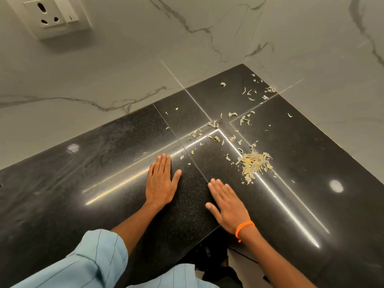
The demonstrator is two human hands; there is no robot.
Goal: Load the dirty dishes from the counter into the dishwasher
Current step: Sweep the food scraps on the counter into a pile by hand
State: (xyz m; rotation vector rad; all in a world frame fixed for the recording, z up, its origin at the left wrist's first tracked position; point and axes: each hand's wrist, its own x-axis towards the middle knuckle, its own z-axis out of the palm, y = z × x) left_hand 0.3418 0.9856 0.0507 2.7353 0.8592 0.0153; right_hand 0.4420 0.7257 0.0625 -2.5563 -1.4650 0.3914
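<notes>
Head view: left hand (161, 183) and right hand (227, 206) lie flat, fingers straight, palms down on the black worktop (83, 173); pale food scraps (254, 164) are heaped far-right of them. No dishes show.

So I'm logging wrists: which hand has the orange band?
The right hand: an orange band circles its wrist. The left hand has a bare wrist.

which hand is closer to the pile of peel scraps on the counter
Right. The right hand lies flat on the counter just below-left of the pile of peel scraps. The left hand lies flat farther left, beyond the right hand.
</notes>
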